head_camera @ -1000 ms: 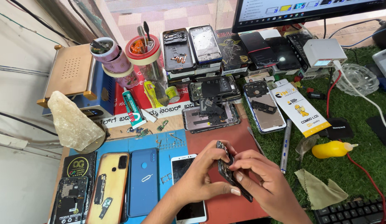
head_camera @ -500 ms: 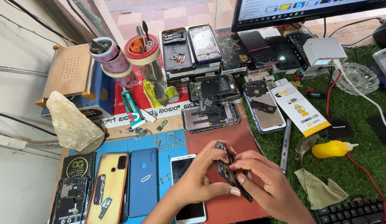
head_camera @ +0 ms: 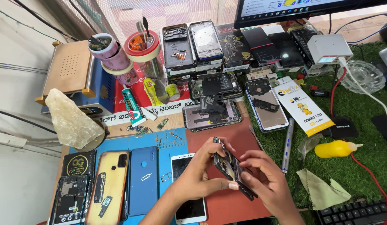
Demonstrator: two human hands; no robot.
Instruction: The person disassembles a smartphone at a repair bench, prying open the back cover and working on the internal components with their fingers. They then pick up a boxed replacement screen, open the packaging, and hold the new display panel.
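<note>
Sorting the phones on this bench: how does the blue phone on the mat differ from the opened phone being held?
The blue phone lies flat, back up, on the blue mat; the opened phone is tilted on edge above the red mat, gripped by the left hand and right hand. The blue phone's back is closed and plain; the opened phone shows dark inner parts. Nothing touches the blue phone. Both are slim rectangular handsets.

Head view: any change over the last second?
Barely. Both hands, left hand and right hand, keep holding the opened phone on edge above the red mat; the fingers shift only slightly. Bench items unmoved.
</note>
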